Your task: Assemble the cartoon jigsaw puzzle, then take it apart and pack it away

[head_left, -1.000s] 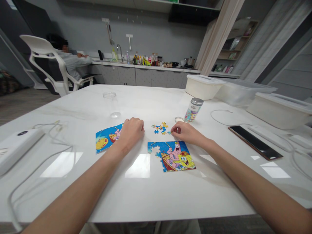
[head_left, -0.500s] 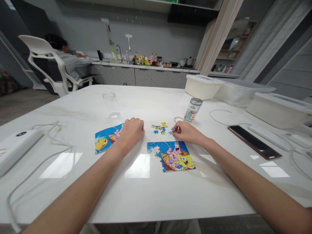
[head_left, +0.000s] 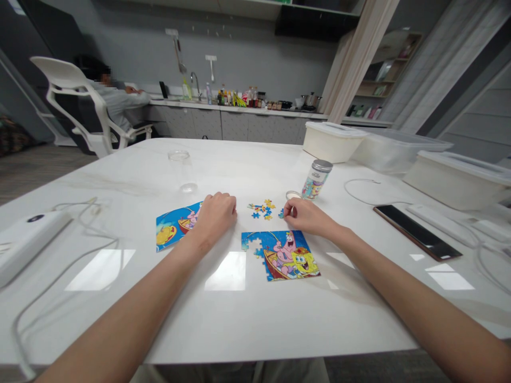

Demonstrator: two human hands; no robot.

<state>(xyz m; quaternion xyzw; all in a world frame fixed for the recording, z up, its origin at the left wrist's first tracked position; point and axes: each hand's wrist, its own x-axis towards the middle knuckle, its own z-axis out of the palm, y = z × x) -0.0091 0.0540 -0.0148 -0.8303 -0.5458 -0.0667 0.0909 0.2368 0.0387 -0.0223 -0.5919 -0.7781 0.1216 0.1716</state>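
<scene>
My left hand (head_left: 217, 213) rests with curled fingers over the right part of a picture card (head_left: 170, 227). Whether anything is inside it is hidden. My right hand (head_left: 305, 214) has its thumb and fingers pinched together beside a small blue puzzle piece (head_left: 281, 214); what the fingertips hold is too small to make out. Several loose pieces (head_left: 257, 215) lie between my hands. Nearer to me sits a partly assembled cartoon puzzle (head_left: 290, 256), with a gap at its left side.
A printed tin (head_left: 316, 181) stands beyond my right hand, near a round ring (head_left: 293, 195). A clear glass (head_left: 181, 171) stands beyond my left hand. Right: a phone (head_left: 417, 231), cables and lidded boxes (head_left: 333, 142). Left: a white power strip (head_left: 34, 239). A person (head_left: 120, 103) sits behind.
My right hand has shifted very slightly to the right, and the blue piece beside its fingertips shows a little differently. My left hand stays where it was.
</scene>
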